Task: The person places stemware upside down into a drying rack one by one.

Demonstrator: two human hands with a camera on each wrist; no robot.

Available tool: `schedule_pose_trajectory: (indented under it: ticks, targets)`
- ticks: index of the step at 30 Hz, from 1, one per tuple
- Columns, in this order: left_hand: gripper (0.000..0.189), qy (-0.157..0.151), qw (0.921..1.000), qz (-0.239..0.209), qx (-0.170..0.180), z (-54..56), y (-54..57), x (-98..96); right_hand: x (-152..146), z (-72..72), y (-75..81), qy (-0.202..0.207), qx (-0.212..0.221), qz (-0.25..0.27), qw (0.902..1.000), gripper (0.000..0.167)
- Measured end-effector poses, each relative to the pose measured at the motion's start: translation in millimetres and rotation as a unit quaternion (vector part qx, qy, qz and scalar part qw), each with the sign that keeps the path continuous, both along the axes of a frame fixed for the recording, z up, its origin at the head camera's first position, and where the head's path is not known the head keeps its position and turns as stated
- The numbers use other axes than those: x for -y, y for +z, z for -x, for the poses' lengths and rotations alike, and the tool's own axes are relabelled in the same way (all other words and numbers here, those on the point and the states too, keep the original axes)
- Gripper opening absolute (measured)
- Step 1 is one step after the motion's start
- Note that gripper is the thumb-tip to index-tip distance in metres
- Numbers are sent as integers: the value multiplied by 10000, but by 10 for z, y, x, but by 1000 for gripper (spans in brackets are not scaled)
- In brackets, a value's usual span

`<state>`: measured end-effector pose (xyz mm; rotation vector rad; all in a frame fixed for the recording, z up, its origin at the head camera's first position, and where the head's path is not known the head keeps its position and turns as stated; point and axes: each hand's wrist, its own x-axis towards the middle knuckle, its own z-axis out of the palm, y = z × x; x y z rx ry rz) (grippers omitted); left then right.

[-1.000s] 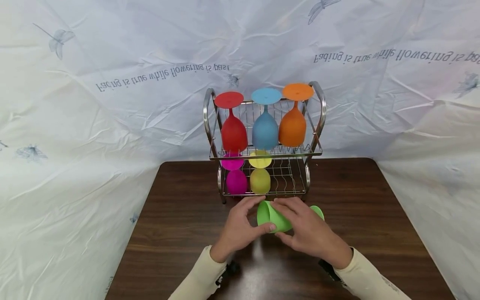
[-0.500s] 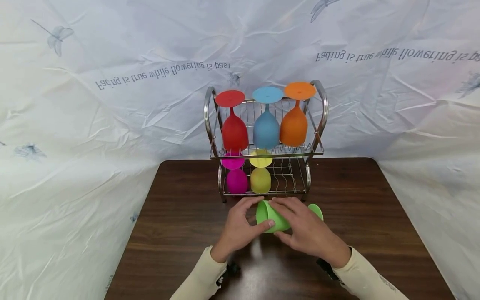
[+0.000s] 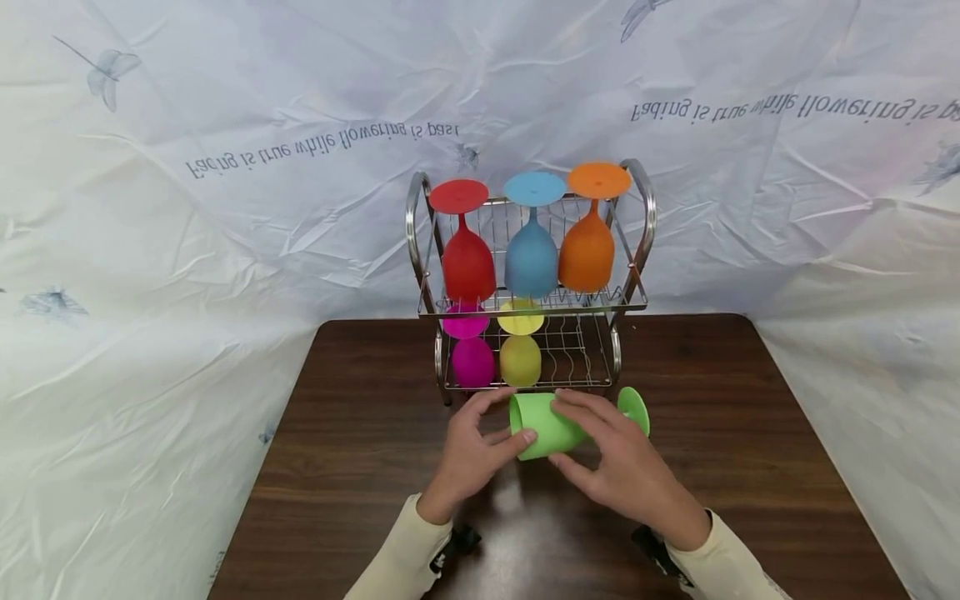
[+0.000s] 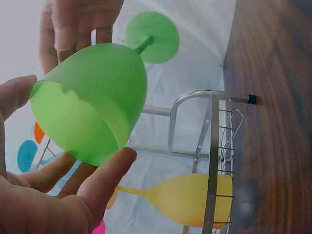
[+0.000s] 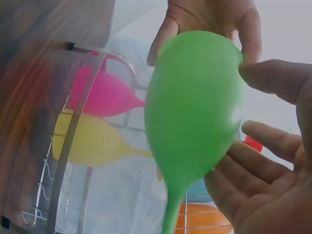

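Note:
A green goblet (image 3: 546, 427) lies sideways between my two hands, close in front of the rack, its mouth to the left and its round foot to the right. My left hand (image 3: 474, 457) holds it by the rim, thumb on the near side and fingers on the far side. Farther along the bowl, my right hand (image 3: 637, 467) grips it with thumb and fingers spread around it. In the left wrist view I look into the open mouth of the goblet (image 4: 105, 83). The right wrist view shows the smooth bowl (image 5: 195, 102) narrowing into the stem.
A two-tier metal dish rack (image 3: 642, 225) stands at the back of the dark wooden table (image 3: 360, 467). Upside down on top are red (image 3: 468, 262), blue (image 3: 531, 260) and orange (image 3: 587, 254) goblets. Below stand magenta (image 3: 473, 363) and yellow (image 3: 521, 362) ones, with bare wire to their right.
The green goblet has turned slightly, so its mouth shows less and its foot shows more in the head view. Both hands have shifted a little with it, the right one's fingers farther from the rim.

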<state>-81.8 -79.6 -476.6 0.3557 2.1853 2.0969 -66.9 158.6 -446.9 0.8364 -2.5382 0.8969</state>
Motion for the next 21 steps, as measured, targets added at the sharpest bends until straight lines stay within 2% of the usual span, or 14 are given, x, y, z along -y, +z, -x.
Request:
schedule_pose_trajectory:
  ticks: [5,9,12,15,19,21]
  targets:
    - [57,148,9994,-324,-45,-16,-4,21,-4,-92,-42,-346,4,986,9945,66]
    - [55,209,9969,-762,-27,-28,-26,4,8,-170,-80,-696,-7,1840,9805,65]
    - [56,275,9941,-1052,22,-39,-51,-37,32,-192,-112,-676,-191,2675,9610,65]
    - [58,394,9918,-1214,22,-51,-80,-93,60,-185,-152,-502,-349,3611,9305,62]
    - [60,524,9879,-1463,-14,-68,-124,-167,85,-197,-167,-375,-164,4434,8954,55]
    - [60,523,9844,-1680,1,-82,-134,-204,89,-205,-169,-375,27,4594,8875,53]
